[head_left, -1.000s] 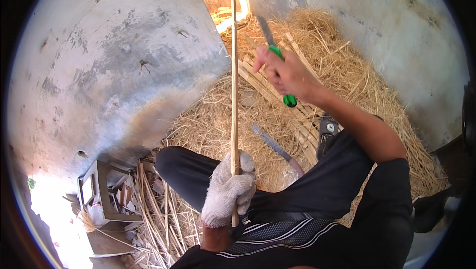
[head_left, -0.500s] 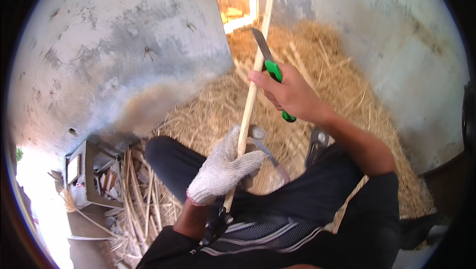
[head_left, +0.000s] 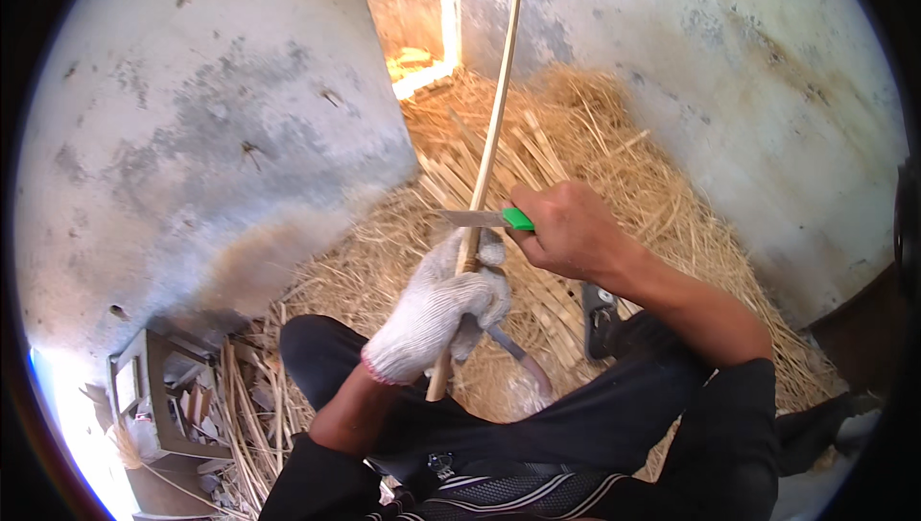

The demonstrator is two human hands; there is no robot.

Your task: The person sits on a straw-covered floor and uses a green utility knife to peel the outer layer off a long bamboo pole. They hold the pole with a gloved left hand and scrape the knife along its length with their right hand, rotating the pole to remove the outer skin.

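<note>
My left hand (head_left: 436, 305), in a white knitted glove, is closed around a long, thin strip of pale wood or bamboo (head_left: 495, 128). The strip slants up and away from my lap toward the top of the view, with its lower end sticking out below the glove. My bare right hand (head_left: 578, 231) grips a green-handled utility knife (head_left: 518, 220). Its blade points left and lies across the strip just above my gloved fingers. My right fingers hide most of the handle. A grey, bent rod-like piece (head_left: 523, 363) shows below the glove.
Straw-like shavings (head_left: 662, 200) cover the floor, with cut strips (head_left: 542, 152) among them. A worn wall panel (head_left: 221, 137) stands left, another wall (head_left: 729, 89) right. A grey box frame (head_left: 158, 396) holding scraps sits beside loose strips (head_left: 249, 396). A black metal part (head_left: 602, 319) lies near my knee.
My right hand has come down along the strip toward my left hand. The knife has turned from pointing up and away to lying crosswise over the strip. My left fingers wrap tighter.
</note>
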